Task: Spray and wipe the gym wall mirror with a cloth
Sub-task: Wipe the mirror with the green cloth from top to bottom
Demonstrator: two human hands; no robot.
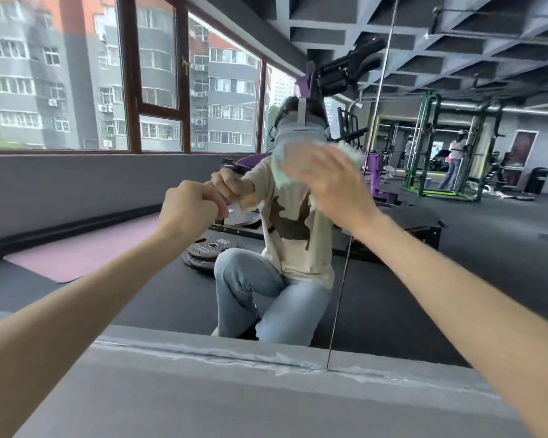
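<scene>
Now mid-wipe, by our reading. Mirror (424,279) fills the frame above the grey ledge (234,390); we kneel close before it. Cloth (283,175), pale green, centre frame, lies against the glass, blurred. Right hand (329,184) lies over it, fingers straight and spread, pressing. Left hand (189,208), left of centre, has its fingers curled tight. A pale yellow thing (249,200) shows under the left hand's reflection, perhaps the sprayer; we cannot say for sure.

Doing it well, as we judge:
- Keep the palm flat so the cloth meets the glass evenly.
- Overlap the passes and work from the top down.
- Turn to a dry face of the cloth when it smears.
- Mind the panel seam (345,263) running down right of centre. Fluid and lint could gather there, so wipe along it rather than across.

Around us, all in reflection: windows (76,74) upper left, green rack (440,147) at right, pink mat (76,254) lower left, weight plates (209,248) near centre.

In the way: the ledge holds us back from the glass, and the left forearm crosses the lower-left reach.
</scene>
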